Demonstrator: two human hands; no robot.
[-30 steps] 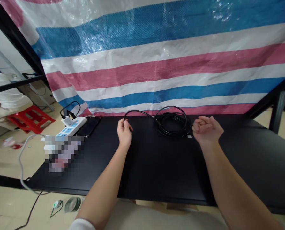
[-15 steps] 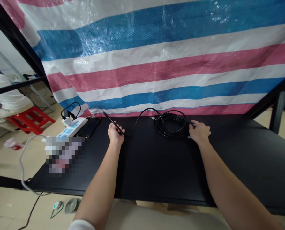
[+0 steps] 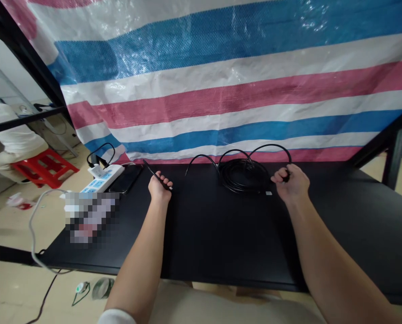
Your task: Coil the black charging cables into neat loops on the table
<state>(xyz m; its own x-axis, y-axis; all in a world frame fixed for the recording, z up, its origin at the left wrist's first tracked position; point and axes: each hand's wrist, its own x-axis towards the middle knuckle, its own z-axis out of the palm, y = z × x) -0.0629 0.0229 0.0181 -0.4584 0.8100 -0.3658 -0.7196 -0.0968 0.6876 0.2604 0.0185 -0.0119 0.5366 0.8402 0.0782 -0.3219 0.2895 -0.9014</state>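
Note:
A coil of black cable (image 3: 243, 177) lies on the black tabletop (image 3: 217, 234) near its back edge, with a small white tag (image 3: 268, 193) at its right side. My left hand (image 3: 160, 185), left of the coil, is closed around a thin black stick-like item (image 3: 151, 172) that points up and to the left. To the right of the coil, my right hand (image 3: 292, 181) is closed on a part of the black cable, which arches from the coil up and over into the fist. Another loop of cable rises at the coil's left.
A white power strip (image 3: 102, 179) with plugs and a dark phone (image 3: 126, 179) are at the left of the table. A striped plastic sheet (image 3: 221, 103) hangs behind. Further left, a person in white (image 3: 16, 139) sits on a red stool (image 3: 47, 167).
My right hand has moved right, away from the coil, drawing out an arch of cable and uncovering the white tag. My left hand has shifted slightly left with the black item.

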